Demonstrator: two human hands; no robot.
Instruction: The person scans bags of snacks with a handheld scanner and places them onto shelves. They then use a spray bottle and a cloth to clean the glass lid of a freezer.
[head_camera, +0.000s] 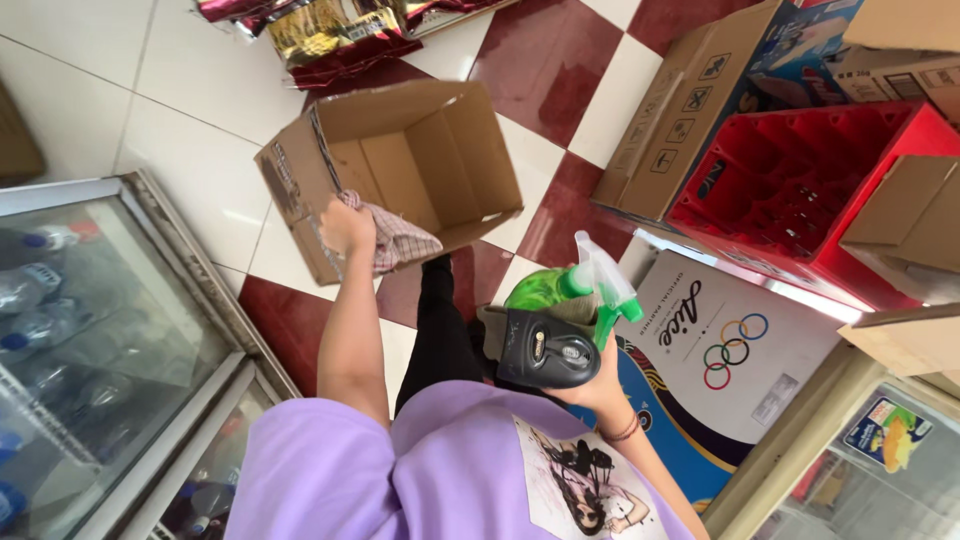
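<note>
Head camera looks down at a person in a purple shirt standing on a floor (200, 150) of red and white tiles. The left hand (347, 228) is closed tight on a checked cloth (400, 240), right at the front edge of an open cardboard box (400, 170). The box lies tipped on the floor and nothing can be seen inside it. The right hand (590, 385) is wrapped around a black handheld scanner (545, 350), and a green spray bottle (570, 290) is held just above it; whether the same fingers grip the bottle cannot be told. The cloth looks dry and the bottle is not aimed at anything, so it seems no wiping is under way yet. To the right stands a red bottle crate (800, 180) with empty slots, and a brown carton (680, 110) is beside it. At the left edge a glass-topped freezer (120, 330) holds water bottles. Shiny snack bags (330, 35) lie at the top of the floor.
</note>
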